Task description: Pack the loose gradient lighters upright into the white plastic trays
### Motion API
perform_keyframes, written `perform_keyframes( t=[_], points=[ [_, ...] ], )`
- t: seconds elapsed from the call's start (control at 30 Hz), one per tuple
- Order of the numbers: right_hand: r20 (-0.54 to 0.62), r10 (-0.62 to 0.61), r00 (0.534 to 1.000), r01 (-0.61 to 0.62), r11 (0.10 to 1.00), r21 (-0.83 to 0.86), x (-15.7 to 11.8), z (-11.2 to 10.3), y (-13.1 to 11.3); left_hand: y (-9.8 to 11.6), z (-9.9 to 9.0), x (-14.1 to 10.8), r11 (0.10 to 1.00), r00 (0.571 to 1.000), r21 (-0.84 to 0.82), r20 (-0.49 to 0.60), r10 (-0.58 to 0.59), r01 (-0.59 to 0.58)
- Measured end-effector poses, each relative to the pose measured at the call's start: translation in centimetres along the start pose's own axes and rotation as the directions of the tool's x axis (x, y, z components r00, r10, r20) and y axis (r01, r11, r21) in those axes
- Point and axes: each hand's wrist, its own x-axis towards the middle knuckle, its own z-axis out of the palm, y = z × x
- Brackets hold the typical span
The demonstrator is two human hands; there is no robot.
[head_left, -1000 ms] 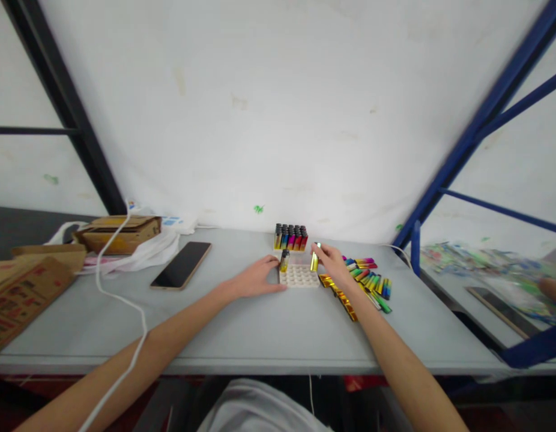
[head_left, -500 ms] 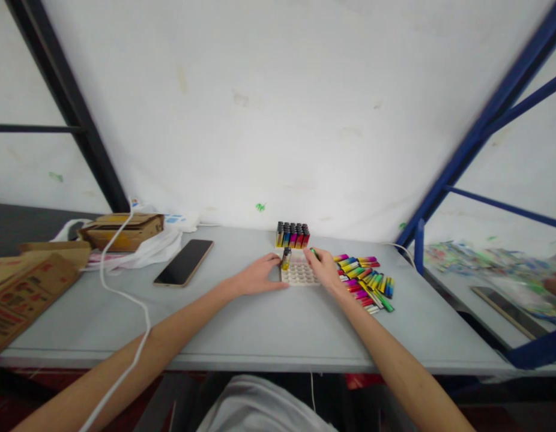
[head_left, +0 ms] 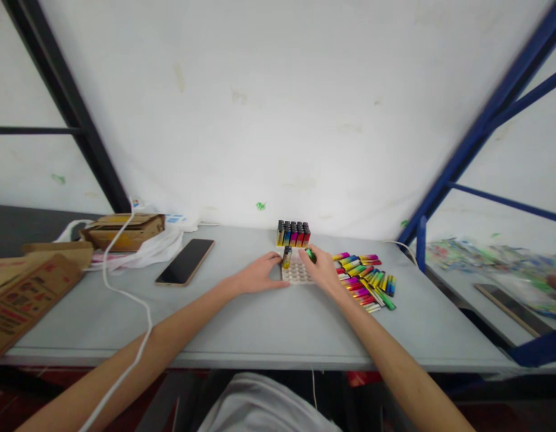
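Against the white wall (head_left: 260, 108), a grey flat table (head_left: 260, 324) bears a white perforated tray (head_left: 299, 273). At its left edge, the left hand (head_left: 260, 274) spreads thumb and fingers wide, beside an upright yellow lighter with black top (head_left: 287, 258). Over its right side, the right hand's (head_left: 320, 267) fingers pinch a shiny green lighter (head_left: 311, 255). Behind it stand packed multicoloured lighters (head_left: 293, 234).

Grey table (head_left: 260, 327) with phone (head_left: 185, 262), tray (head_left: 298, 275), lighters (head_left: 359, 293)
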Motion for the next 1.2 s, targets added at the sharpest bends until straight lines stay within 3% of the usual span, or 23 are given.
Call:
perform_keyframes(
  t=[0.2, 0.33, 0.53, 0.7, 0.87, 0.97, 1.1, 1.2],
  points=[
    [0.049, -0.092, 0.995, 0.088, 0.994, 0.068, 0.0, -0.7, -0.1, 0.1, 0.0, 0.0, 1.0, 1.0, -0.02, -0.006, 0.01, -0.011],
    [0.07, -0.184, 0.98, 0.187, 0.981, -0.044, 0.1, -0.6, 0.1, 0.1, 0.0, 0.0, 1.0, 1.0, -0.015, 0.002, -0.004, 0.004],
    [0.145, -0.113, 0.983, 0.114, 0.993, -0.002, -0.1, -0.6, -0.1, 0.1, 0.0, 0.0, 1.0, 1.0, -0.008, 0.006, 0.022, -0.021],
    [0.275, -0.19, 0.942, 0.18, 0.982, 0.061, -0.1, 0.0, 0.1, -0.2, 0.2, 0.0, 0.999, 0.999, -0.011, -0.001, 0.042, -0.042],
    [0.331, -0.286, 0.899, 0.312, 0.949, -0.03, 0.1, 0.6, 0.2, -0.4, 0.3, 0.0, 0.999, 1.0, -0.026, -0.005, 0.022, -0.022],
    [0.342, -0.248, 0.906, 0.3, 0.948, -0.107, 0.1, 0.7, -0.2, -0.4, 0.2, 0.0, 0.999, 0.999, -0.033, -0.008, 0.031, -0.032],
    [0.318, -0.194, 0.928, 0.305, 0.885, -0.353, -0.1, 0.5, -0.9, -0.3, 0.0, -0.1, 1.0, 1.0, -0.012, 0.014, 0.022, -0.021],
    [0.34, -0.187, 0.922, 0.317, 0.867, -0.385, 0.1, -0.2, -1.1, -0.2, -0.2, -0.2, 1.0, 1.0, 0.011, 0.022, 0.003, -0.003]
  ],
)
